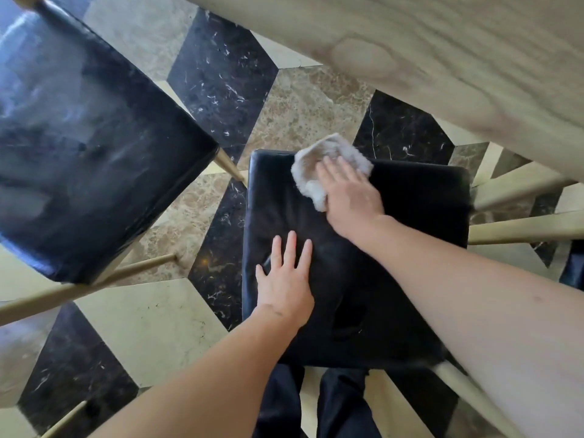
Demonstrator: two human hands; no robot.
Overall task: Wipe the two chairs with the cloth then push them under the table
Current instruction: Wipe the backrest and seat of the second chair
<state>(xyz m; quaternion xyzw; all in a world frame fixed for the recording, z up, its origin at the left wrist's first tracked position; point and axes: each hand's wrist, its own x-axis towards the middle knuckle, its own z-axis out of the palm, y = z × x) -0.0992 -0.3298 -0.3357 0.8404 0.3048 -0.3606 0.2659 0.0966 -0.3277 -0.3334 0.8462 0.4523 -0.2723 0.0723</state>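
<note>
The person leans over a black padded chair (363, 279), both bare arms reaching down. The right hand (350, 194) lies flat on a pale, crumpled cloth (322, 162), pressing it onto the far edge of the seat; fingers spread over the fabric rather than gripping it, and the part of the cloth under the palm is hidden. The left hand (286, 279) rests open, fingers apart, on the near left of the same cushion, holding nothing. The right forearm covers the seat's near right corner. A second chair (88, 159), also black, stands to the left, well apart, its top cut off by the frame and its surface blurred by glare. The light wooden table (442, 58) slants across the upper right, smeared and only partly visible. Dark trouser legs (316, 406) show below the seat, over the patterned marble floor (221, 80)
</note>
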